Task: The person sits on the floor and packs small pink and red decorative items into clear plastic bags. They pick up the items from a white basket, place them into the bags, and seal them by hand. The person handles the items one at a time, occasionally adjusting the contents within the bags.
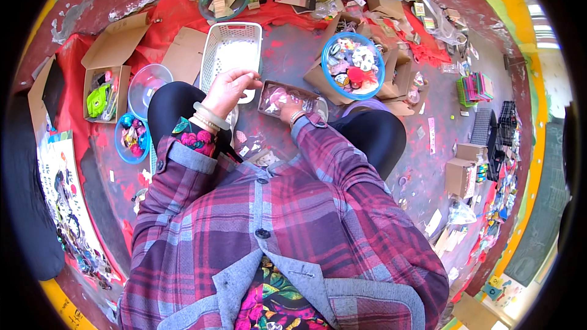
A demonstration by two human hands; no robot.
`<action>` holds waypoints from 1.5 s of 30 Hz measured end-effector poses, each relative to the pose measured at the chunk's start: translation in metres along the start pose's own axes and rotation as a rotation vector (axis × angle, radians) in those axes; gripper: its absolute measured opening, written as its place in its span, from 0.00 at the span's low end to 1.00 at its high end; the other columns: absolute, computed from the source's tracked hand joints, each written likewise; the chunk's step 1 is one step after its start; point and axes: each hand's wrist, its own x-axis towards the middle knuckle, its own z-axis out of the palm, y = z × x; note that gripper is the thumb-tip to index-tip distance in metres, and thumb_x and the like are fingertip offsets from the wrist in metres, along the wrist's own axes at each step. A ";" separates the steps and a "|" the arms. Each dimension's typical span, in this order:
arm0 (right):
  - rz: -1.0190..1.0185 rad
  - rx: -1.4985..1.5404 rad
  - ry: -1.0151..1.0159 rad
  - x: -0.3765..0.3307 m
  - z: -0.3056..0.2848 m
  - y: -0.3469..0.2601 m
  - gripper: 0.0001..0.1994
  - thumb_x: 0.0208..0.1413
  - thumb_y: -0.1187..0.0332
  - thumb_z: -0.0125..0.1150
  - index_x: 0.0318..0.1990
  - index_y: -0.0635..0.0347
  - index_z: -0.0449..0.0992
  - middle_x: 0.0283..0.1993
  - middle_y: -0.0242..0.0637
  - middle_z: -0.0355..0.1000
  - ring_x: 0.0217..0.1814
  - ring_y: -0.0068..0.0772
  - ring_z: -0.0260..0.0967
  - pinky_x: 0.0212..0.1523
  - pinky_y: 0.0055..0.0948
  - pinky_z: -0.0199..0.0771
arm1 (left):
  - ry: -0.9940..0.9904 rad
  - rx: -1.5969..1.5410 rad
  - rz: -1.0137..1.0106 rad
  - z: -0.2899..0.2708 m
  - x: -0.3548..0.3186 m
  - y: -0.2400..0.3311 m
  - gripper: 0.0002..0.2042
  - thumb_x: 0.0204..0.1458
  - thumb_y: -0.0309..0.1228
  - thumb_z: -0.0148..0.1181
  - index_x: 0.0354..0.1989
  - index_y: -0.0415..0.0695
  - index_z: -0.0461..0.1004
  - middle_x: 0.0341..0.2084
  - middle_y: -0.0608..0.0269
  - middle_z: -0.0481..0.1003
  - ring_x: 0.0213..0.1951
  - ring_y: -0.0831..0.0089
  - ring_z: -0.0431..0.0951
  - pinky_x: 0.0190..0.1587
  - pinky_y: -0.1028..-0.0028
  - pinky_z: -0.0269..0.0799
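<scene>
My left hand, with bracelets at the wrist, hovers at the near edge of a white perforated plastic basket. Its thumb and fingers are pinched together toward the right; whatever they hold is too small to make out. My right hand reaches into a small open cardboard box between my knees. Inside lie pinkish small pieces. The right fingers are curled down among them, and what they grip is hidden. The white basket has a pale, bright bottom.
A blue-rimmed basin of colourful hair ties or fabric bits sits on cardboard boxes beyond my right knee. On the left stand a clear tub, a blue basin of shiny pieces and an open carton. Scraps litter the floor.
</scene>
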 end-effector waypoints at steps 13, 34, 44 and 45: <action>-0.107 -0.033 0.115 -0.136 -0.120 -0.069 0.13 0.43 0.67 0.53 0.36 0.62 0.77 0.39 0.49 0.73 0.42 0.47 0.72 0.42 0.39 0.71 | 0.179 0.002 0.012 -0.025 0.015 -0.018 0.12 0.55 0.37 0.46 0.37 0.43 0.72 0.31 0.63 0.77 0.35 0.77 0.75 0.37 0.77 0.65; -0.677 -0.229 0.199 -0.180 -0.112 -0.075 0.07 0.47 0.68 0.48 0.31 0.57 0.73 0.28 0.38 0.70 0.35 0.38 0.69 0.35 0.35 0.65 | 0.788 0.705 -0.064 -0.084 0.136 -0.189 0.12 0.47 0.33 0.47 0.28 0.43 0.78 0.31 0.55 0.76 0.35 0.53 0.76 0.42 0.63 0.69; -0.667 -0.227 0.353 -0.178 -0.118 -0.071 0.07 0.45 0.67 0.49 0.26 0.56 0.74 0.26 0.34 0.71 0.32 0.33 0.68 0.33 0.33 0.62 | 0.309 1.134 -0.348 -0.055 0.180 -0.235 0.15 0.41 0.39 0.54 0.32 0.42 0.76 0.34 0.47 0.75 0.40 0.54 0.75 0.41 0.63 0.70; -0.654 -0.215 0.330 -0.178 -0.121 -0.070 0.07 0.45 0.67 0.49 0.27 0.56 0.73 0.26 0.34 0.70 0.32 0.33 0.67 0.33 0.32 0.61 | 0.451 0.981 -0.406 -0.054 0.183 -0.231 0.14 0.42 0.37 0.53 0.33 0.41 0.76 0.34 0.46 0.75 0.40 0.53 0.74 0.42 0.63 0.70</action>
